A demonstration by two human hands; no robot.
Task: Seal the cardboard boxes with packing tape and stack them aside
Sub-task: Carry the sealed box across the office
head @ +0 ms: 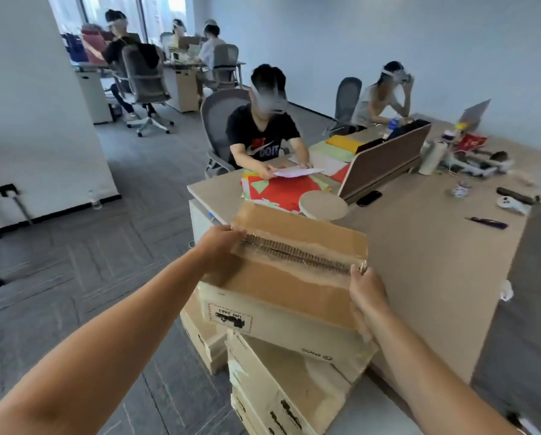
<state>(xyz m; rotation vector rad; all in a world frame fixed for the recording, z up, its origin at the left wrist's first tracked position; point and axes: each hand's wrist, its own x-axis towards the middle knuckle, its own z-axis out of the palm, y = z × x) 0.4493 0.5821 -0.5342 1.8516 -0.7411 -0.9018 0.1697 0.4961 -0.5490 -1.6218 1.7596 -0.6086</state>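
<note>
A brown cardboard box (pixel 294 255) with a taped seam along its top is held between both hands above a stack of boxes. My left hand (pixel 220 241) grips its far left end, fingers curled over the top edge. My right hand (pixel 364 296) grips the near right end, thumb on top by the seam. Right under it lies a pale printed box (pixel 262 321), and further boxes (pixel 281 394) are stacked below on the floor. No tape roll is visible in either hand.
A beige desk (pixel 426 246) stands just right of the stack, with a round cardboard disc (pixel 324 204), a phone (pixel 369 197), a purple cutter (pixel 487 221) and coloured paper. A seated person works at its far end. Grey carpet lies to the left.
</note>
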